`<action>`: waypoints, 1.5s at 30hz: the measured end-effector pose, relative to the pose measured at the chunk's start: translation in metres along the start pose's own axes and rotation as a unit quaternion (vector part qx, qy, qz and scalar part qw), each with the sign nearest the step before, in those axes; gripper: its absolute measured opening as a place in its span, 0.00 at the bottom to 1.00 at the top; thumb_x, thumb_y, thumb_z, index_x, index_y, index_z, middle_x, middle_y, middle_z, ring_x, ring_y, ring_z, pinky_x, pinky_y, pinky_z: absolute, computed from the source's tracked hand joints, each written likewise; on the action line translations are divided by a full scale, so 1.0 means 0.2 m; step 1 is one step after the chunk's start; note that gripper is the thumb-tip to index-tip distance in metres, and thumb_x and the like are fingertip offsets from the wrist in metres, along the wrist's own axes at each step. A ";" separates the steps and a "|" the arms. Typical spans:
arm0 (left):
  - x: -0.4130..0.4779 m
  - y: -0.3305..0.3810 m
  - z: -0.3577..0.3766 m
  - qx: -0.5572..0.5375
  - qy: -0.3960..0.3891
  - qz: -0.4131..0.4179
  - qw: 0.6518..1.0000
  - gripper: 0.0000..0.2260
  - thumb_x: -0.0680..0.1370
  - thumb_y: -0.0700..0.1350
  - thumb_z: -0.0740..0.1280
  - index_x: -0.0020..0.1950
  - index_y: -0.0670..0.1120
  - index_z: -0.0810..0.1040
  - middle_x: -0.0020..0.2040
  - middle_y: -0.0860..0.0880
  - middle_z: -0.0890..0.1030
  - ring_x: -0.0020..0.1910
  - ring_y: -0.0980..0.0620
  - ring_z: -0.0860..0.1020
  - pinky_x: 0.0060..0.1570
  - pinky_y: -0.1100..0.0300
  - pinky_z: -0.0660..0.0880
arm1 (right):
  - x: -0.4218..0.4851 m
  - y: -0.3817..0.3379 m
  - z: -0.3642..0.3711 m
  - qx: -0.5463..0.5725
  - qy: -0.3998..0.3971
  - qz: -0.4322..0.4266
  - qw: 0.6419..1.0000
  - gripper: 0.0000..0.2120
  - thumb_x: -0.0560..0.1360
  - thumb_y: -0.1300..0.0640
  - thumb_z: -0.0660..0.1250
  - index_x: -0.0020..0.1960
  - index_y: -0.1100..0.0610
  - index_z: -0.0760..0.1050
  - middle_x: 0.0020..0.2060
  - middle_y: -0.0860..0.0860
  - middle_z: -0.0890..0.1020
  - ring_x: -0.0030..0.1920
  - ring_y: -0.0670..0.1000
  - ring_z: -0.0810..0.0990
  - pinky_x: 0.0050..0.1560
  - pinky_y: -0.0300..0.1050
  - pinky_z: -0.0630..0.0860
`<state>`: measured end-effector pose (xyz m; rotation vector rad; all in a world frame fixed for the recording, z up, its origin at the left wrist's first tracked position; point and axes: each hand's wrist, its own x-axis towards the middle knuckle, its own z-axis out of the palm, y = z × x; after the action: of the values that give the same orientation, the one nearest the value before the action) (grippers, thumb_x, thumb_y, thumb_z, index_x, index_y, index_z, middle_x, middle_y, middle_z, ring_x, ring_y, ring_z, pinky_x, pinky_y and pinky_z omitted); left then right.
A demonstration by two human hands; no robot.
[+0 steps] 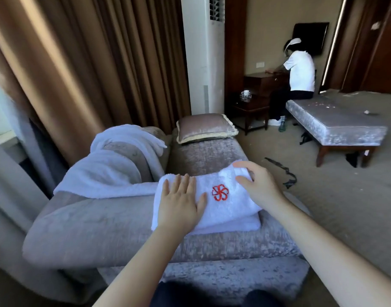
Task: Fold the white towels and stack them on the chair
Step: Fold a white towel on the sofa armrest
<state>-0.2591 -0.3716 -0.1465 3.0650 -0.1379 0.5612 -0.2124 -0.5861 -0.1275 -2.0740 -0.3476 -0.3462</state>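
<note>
The folded towel (231, 207) lies on the front of the chair (212, 158) seat, its red emblem (220, 193) facing up. Its long axis runs across the seat, from the near left up to the far right. A second white layer shows under its near edge; I cannot tell whether that is another towel or a lower fold of the same one.

The left hand (179, 200) lies flat on the towel's left end, fingers straight and together, pressing down and gripping nothing. The right hand (260, 185) is over the towel's far right corner, fingers loosely spread and slightly bent, thumb apart. It seems to rest on the cloth rather than pinch it, with no fold visibly held.

Both hands are on the towel, one at each end of the long axis, so this looks like a smoothing or settling touch on a finished fold.

The next move likely turns on one relation: the unfolded towels (114, 167) are draped over the armrest (90, 222) just left of the folded towel and meet its left edge. The left hand is the nearer one.

Beyond the folded towel, at the seat's far end, sits a cushion (204, 127).
</note>
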 end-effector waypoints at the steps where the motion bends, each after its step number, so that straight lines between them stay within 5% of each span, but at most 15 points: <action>1: 0.00 0.00 0.01 -0.006 0.002 -0.004 1.000 0.29 0.78 0.59 0.52 0.62 0.41 0.80 0.61 0.42 0.81 0.63 0.41 0.78 0.61 0.39 0.72 | 0.01 0.01 0.00 -0.005 0.004 0.007 1.000 0.16 0.76 0.64 0.65 0.61 0.52 0.78 0.55 0.47 0.81 0.56 0.48 0.77 0.53 0.42 0.70; 7: -0.01 -0.01 0.02 -0.025 0.002 -0.012 1.000 0.32 0.78 0.62 0.46 0.69 0.45 0.75 0.69 0.45 0.75 0.71 0.45 0.70 0.69 0.39 0.61 | -0.05 0.10 0.09 -0.072 0.003 0.072 0.995 0.15 0.79 0.62 0.61 0.64 0.53 0.75 0.60 0.52 0.77 0.61 0.54 0.74 0.56 0.44 0.69; 10: 0.01 -0.08 -0.03 -0.129 0.002 0.007 0.992 0.29 0.80 0.61 0.44 0.74 0.49 0.68 0.74 0.51 0.69 0.74 0.50 0.63 0.73 0.50 0.53 | -0.05 0.09 0.04 -0.137 -0.035 0.090 0.986 0.15 0.79 0.58 0.63 0.64 0.49 0.75 0.56 0.53 0.73 0.57 0.53 0.73 0.54 0.46 0.70; 12: 0.05 -0.16 -0.10 -0.258 0.026 -0.022 0.965 0.18 0.84 0.50 0.53 0.71 0.48 0.72 0.69 0.50 0.75 0.69 0.51 0.70 0.65 0.61 0.62 | -0.02 0.07 -0.02 -0.112 -0.045 0.069 0.990 0.14 0.78 0.60 0.65 0.61 0.50 0.77 0.57 0.50 0.72 0.56 0.49 0.72 0.54 0.41 0.68; 15: 0.16 -0.27 -0.17 -0.213 0.083 -0.010 0.973 0.13 0.82 0.40 0.58 0.62 0.44 0.78 0.55 0.48 0.81 0.54 0.49 0.77 0.47 0.61 0.69 | 0.06 0.06 -0.11 -0.057 0.037 0.049 0.996 0.15 0.78 0.66 0.61 0.61 0.55 0.77 0.57 0.50 0.77 0.52 0.49 0.76 0.47 0.34 0.69; 19: 0.32 -0.29 -0.16 -0.134 -0.056 -0.003 0.989 0.10 0.80 0.39 0.59 0.43 0.44 0.77 0.40 0.48 0.76 0.41 0.47 0.73 0.40 0.56 0.69 | 0.12 0.07 -0.15 0.028 -0.084 0.141 0.986 0.12 0.78 0.65 0.65 0.60 0.57 0.78 0.54 0.51 0.81 0.53 0.48 0.78 0.52 0.41 0.72; 22: 0.39 -0.29 -0.17 -0.126 -0.153 -0.011 0.980 0.14 0.83 0.48 0.58 0.51 0.41 0.80 0.44 0.47 0.79 0.44 0.49 0.75 0.43 0.58 0.68 | 0.13 0.05 -0.12 0.100 -0.134 0.162 0.973 0.08 0.78 0.60 0.66 0.54 0.52 0.81 0.49 0.47 0.84 0.51 0.46 0.81 0.46 0.38 0.78; 28: 0.44 -0.35 -0.18 -0.262 -0.198 -0.085 0.941 0.21 0.83 0.52 0.58 0.48 0.35 0.78 0.41 0.43 0.78 0.42 0.47 0.76 0.46 0.55 0.72 | 0.18 0.04 -0.13 0.159 -0.121 0.188 0.962 0.08 0.79 0.59 0.65 0.48 0.52 0.83 0.38 0.49 0.86 0.38 0.47 0.82 0.37 0.38 0.77; 32: 0.41 -0.36 -0.19 -0.340 -0.161 -0.076 0.923 0.17 0.83 0.50 0.57 0.41 0.40 0.70 0.34 0.47 0.69 0.34 0.53 0.68 0.36 0.61 0.65 | 0.18 0.03 -0.15 0.232 -0.082 0.181 0.952 0.09 0.78 0.61 0.65 0.48 0.56 0.84 0.36 0.53 0.85 0.34 0.48 0.81 0.32 0.38 0.75; 38: 0.43 -0.36 -0.15 -0.296 -0.130 0.005 0.946 0.08 0.83 0.45 0.59 0.43 0.49 0.71 0.40 0.53 0.77 0.40 0.56 0.74 0.44 0.59 0.70 | 0.19 0.04 -0.13 0.219 -0.065 0.145 0.963 0.09 0.80 0.61 0.63 0.51 0.57 0.83 0.33 0.47 0.84 0.30 0.41 0.79 0.28 0.34 0.72; 41: 0.41 -0.33 -0.12 -0.202 -0.022 0.078 0.976 0.01 0.79 0.45 0.64 0.49 0.49 0.73 0.45 0.54 0.76 0.45 0.52 0.73 0.48 0.53 0.72 | 0.19 0.06 -0.12 0.155 -0.113 0.155 0.969 0.11 0.81 0.61 0.60 0.50 0.56 0.83 0.32 0.48 0.84 0.30 0.42 0.79 0.30 0.36 0.73; 45: 0.26 -0.09 -0.16 -0.170 0.098 0.219 0.956 0.10 0.76 0.54 0.61 0.45 0.50 0.77 0.41 0.54 0.76 0.41 0.51 0.72 0.40 0.52 0.72 | 0.19 0.08 -0.12 0.112 -0.131 0.142 0.975 0.14 0.82 0.62 0.58 0.51 0.56 0.83 0.40 0.51 0.86 0.37 0.45 0.82 0.35 0.38 0.76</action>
<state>-0.2207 -0.3576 -0.0984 2.6252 -0.8275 0.7584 -0.1729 -0.6113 -0.1139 -1.9125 -0.2284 0.1352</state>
